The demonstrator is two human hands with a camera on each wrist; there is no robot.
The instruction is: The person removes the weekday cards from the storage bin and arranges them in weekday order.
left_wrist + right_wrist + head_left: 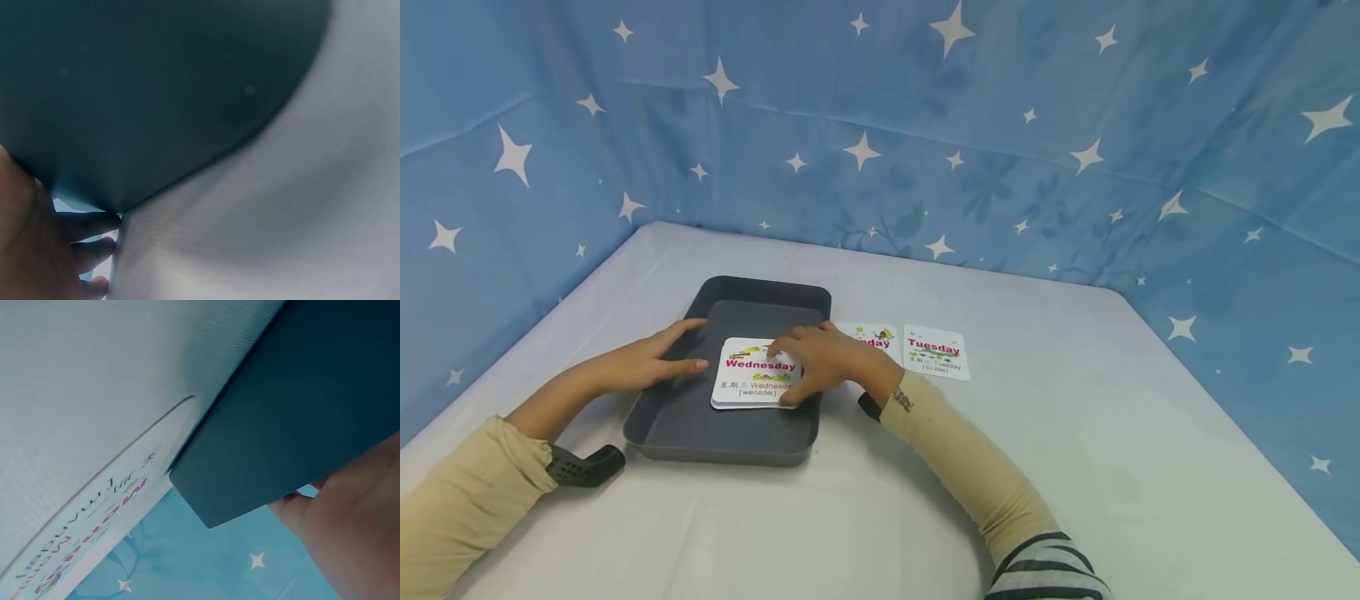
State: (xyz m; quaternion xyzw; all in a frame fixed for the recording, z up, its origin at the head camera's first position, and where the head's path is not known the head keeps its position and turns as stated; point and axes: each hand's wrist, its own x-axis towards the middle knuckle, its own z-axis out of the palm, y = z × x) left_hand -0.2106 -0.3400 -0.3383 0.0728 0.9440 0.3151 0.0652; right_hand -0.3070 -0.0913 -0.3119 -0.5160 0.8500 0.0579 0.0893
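In the head view a stack of white cards, a Wednesday card (752,375) on top, lies in a dark grey tray (730,454). My right hand (831,358) reaches over the tray's right rim and grips the Wednesday card at its right part, thumb by the lower edge and curled fingers near the upper. My left hand (643,360) is at the tray's left rim, thumb and a finger stretched inward, apart from the cards. The left wrist view shows its fingers (94,253) beside the tray's outer wall (156,94).
On the white table (1037,442) right of the tray lie a Monday card (87,531), partly hidden by my right hand in the head view, and a Tuesday card (936,352). A blue star-patterned curtain (895,108) stands behind and at both sides.
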